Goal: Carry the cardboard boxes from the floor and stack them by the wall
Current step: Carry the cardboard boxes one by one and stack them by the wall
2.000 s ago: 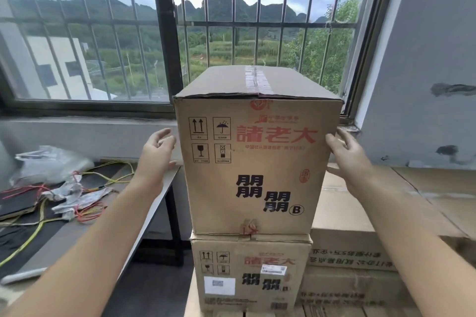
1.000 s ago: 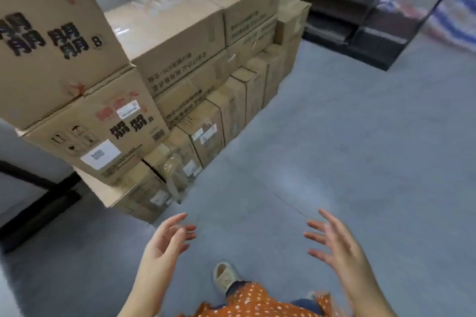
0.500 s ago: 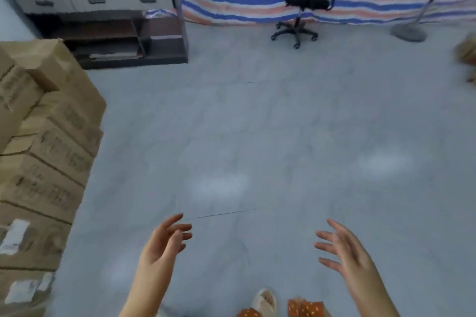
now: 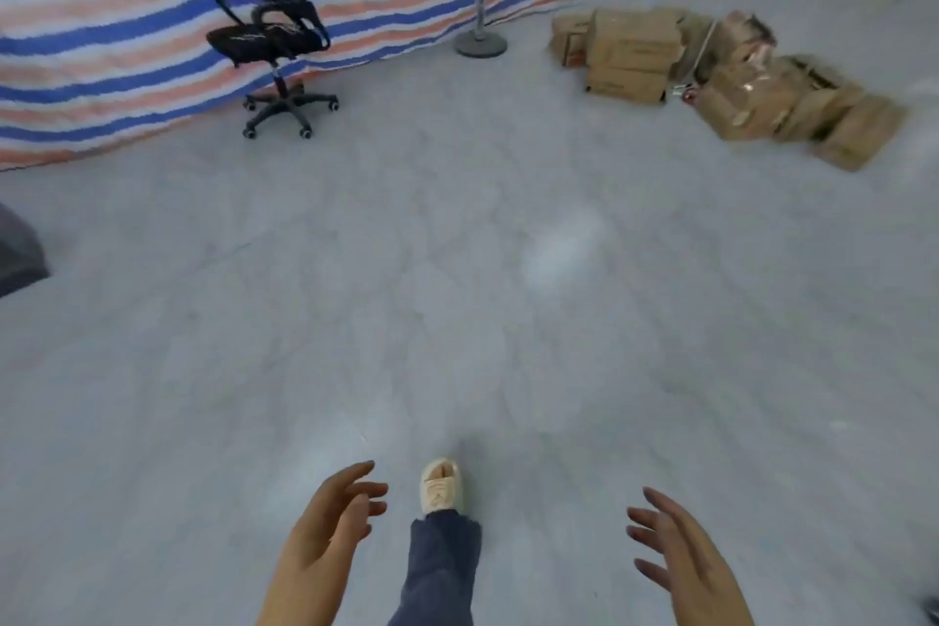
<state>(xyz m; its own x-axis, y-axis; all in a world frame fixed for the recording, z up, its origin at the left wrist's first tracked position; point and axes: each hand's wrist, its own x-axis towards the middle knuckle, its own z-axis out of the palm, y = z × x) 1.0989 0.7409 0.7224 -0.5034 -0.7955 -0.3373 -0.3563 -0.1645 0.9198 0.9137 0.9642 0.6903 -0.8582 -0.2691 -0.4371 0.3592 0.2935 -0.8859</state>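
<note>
Grey floor point(image 4: 457, 269), cardboard boxes point(image 4: 711, 76) far right | left hand point(image 4: 325, 534), right hand point(image 4: 681, 564) spread, empty | step — walking toward pile | next — grip one box.

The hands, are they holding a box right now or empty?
Empty. The left hand and right hand hang with fingers spread over bare floor; the cardboard boxes lie far ahead by the striped tarp.

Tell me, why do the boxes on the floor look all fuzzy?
In the head view the cardboard boxes smear with motion blur at the far right edge; the office chair looks sharper, and pale glare patches shine on the floor.
</note>
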